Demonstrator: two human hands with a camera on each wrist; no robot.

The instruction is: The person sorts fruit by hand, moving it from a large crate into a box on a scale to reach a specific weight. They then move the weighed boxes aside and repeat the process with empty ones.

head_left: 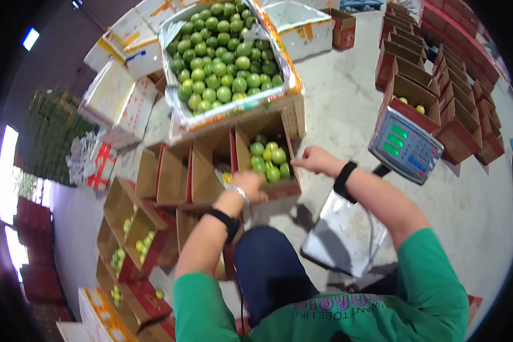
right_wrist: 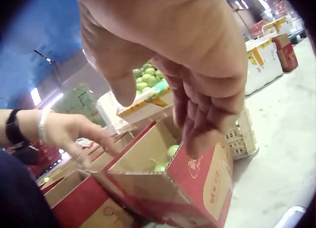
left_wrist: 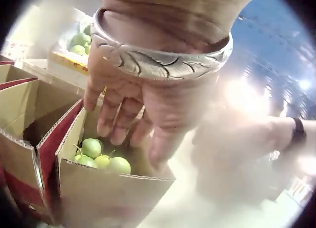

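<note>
Left hand (head_left: pixel 249 184), right hand (head_left: pixel 319 160) — by box-edges (head_left: pixel 283 189)

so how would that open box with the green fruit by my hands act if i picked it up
The cardboard box would probably feel fairly stiff, as its walls stand straight, though the open top may flex. The green fruit would likely roll if tilted, being round and loose. The near end may weigh more, since most fruit lies there.

Matt cardboard, shiny metal
The carton (head_left: pixel 261 125) is matt cardboard, corrugated at its top edges; the fruit (head_left: pixel 273 174) smooth, faintly glossy; the bangle (left_wrist: pixel 163 66) engraved, shiny metal; the scale plate (head_left: pixel 347 236) smooth, metallic.
</note>
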